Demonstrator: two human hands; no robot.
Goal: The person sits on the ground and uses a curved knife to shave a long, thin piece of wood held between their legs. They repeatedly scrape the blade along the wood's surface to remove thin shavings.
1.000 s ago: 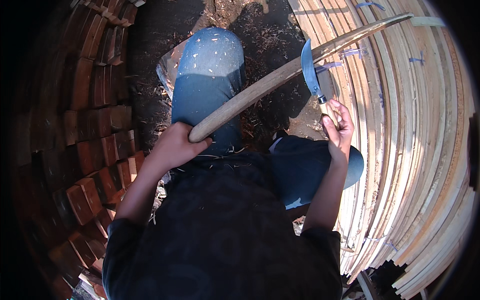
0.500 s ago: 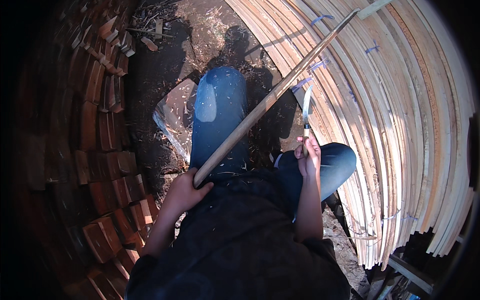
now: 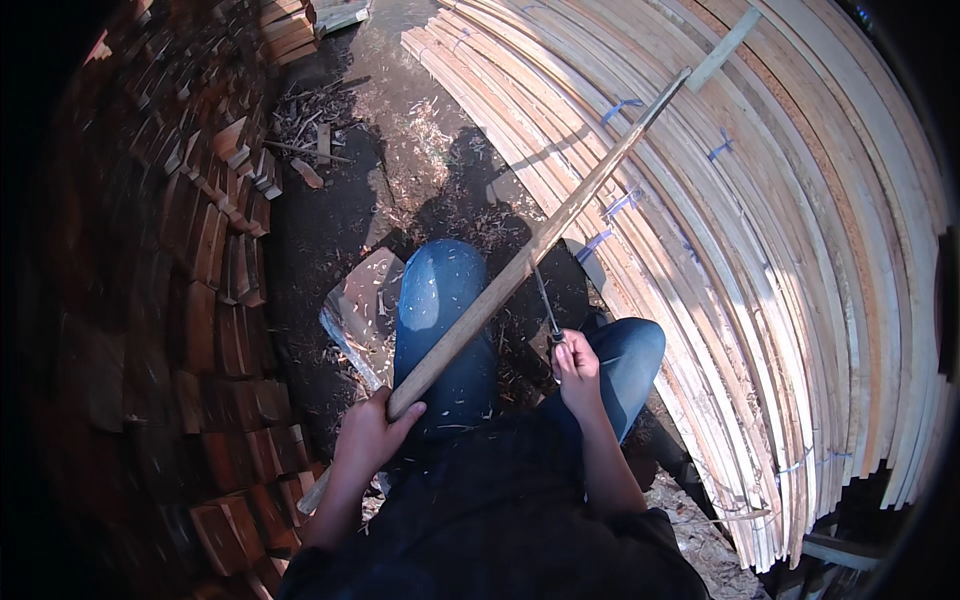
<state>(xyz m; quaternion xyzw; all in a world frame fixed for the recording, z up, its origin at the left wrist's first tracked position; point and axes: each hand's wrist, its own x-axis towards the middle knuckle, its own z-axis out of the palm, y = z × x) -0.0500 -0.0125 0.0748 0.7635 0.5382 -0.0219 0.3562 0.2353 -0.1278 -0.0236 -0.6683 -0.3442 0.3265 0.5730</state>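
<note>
My left hand is closed around the lower part of a long wooden pole. The pole slants up and to the right across my left thigh, and its lower end shows again beyond my left wrist. A fist of my right hand grips a knife by its handle, in front of my right knee. The narrow blade points up toward the underside of the pole, its tip at or very near the wood; I cannot tell whether they touch. Light shavings speckle my jeans.
Long thin wooden strips, bundled with blue ties, fill the right side. Short brown blocks are stacked along the left. A flat slab lies by my left leg. Sticks and shavings litter the dark ground ahead.
My right hand has moved left and lower, bringing the knife from apart from the pole to beside its middle. The pole's lower end now shows behind my left hand. The view has shifted.
</note>
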